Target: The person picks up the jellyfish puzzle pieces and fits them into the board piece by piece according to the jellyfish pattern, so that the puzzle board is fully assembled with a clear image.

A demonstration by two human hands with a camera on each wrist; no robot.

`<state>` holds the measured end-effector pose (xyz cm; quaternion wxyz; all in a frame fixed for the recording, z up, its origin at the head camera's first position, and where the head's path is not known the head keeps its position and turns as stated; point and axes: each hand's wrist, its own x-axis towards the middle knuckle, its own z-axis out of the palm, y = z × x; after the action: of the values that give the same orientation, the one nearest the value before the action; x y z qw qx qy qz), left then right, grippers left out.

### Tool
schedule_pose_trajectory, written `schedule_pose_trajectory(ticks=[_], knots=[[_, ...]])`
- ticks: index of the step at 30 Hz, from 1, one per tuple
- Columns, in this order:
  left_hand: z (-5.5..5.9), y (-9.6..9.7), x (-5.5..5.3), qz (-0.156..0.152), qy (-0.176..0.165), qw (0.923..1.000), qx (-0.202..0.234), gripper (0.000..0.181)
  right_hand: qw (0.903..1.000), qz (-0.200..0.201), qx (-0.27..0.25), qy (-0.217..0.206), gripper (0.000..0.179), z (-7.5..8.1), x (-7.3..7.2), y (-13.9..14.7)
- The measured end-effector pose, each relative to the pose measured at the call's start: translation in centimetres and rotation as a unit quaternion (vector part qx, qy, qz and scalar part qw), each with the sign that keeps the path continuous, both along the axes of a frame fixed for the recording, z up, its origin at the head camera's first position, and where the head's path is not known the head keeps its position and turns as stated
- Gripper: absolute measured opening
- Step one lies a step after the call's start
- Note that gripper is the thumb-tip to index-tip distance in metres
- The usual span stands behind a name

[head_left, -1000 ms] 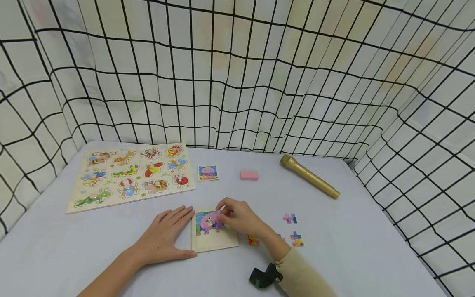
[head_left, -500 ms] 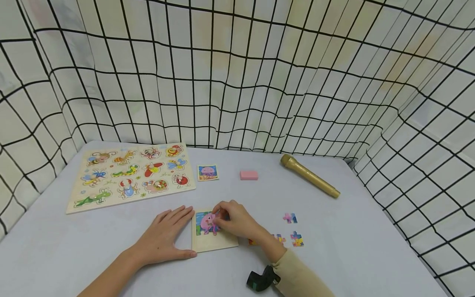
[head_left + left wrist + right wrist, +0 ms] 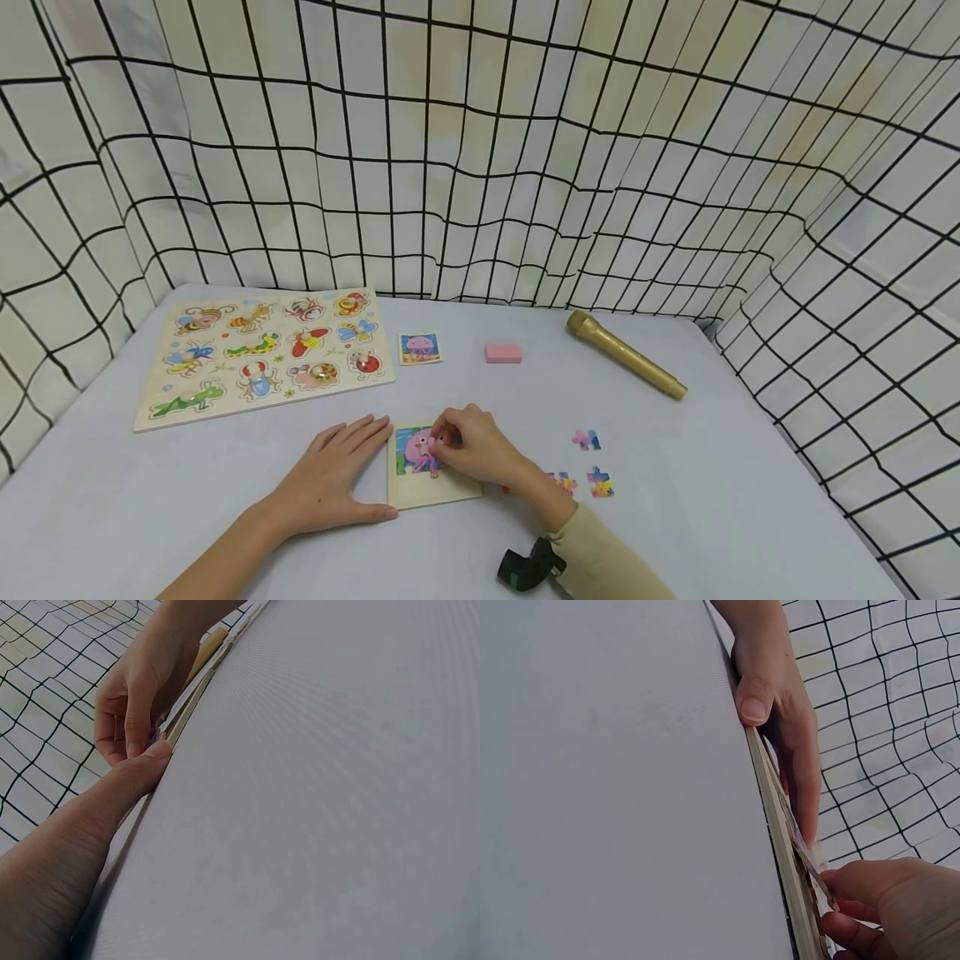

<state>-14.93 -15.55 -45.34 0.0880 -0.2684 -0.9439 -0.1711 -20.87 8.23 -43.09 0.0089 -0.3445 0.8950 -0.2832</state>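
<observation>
A small wooden puzzle board (image 3: 438, 497) lies on the white table, partly filled with a pink octopus picture (image 3: 415, 448). My left hand (image 3: 330, 483) lies flat, fingers straight, with fingertips and thumb at the board's left edge. Over the picture's right side, my right hand (image 3: 480, 446) pinches a jigsaw piece between thumb and fingers. In the right wrist view this jigsaw piece (image 3: 814, 870) stands tilted, one end down at the board's surface. The right fingers cover part of the picture in the head view.
Loose jigsaw pieces (image 3: 601, 482) lie right of the board, some partly behind the right forearm. Further back are a large insect puzzle (image 3: 292, 392), a small octopus card (image 3: 420, 349), a pink block (image 3: 503, 353) and a gold microphone (image 3: 626, 354). Black netting (image 3: 480, 175) surrounds the table.
My right hand has shifted slightly left over the picture with the jigsaw piece, then stayed nearly in place. The left hand has not moved.
</observation>
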Motion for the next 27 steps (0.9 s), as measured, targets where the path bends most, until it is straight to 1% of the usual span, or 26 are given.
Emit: schedule_pose_trajectory(ticks=[8,15,22,27], knots=[[0.03,0.01,0.06,0.0,0.006,1.0,0.004,0.104,0.9999,-0.005,0.002,0.011,0.009,-0.05,0.12,-0.16],[-0.06,0.12,0.04,0.001,-0.006,1.0,0.003,0.105,0.9997,-0.003,0.01,0.022,0.01,0.0,0.18,-0.21],[-0.2,0.1,0.01,-0.002,0.02,0.9997,0.009,0.104,0.9997,-0.003,0.01,0.022,0.011,-0.05,0.18,-0.17],[-0.05,0.09,0.03,0.0,0.014,0.9999,0.004,0.104,0.9998,0.005,0.01,0.017,0.012,0.11,0.16,0.11]])
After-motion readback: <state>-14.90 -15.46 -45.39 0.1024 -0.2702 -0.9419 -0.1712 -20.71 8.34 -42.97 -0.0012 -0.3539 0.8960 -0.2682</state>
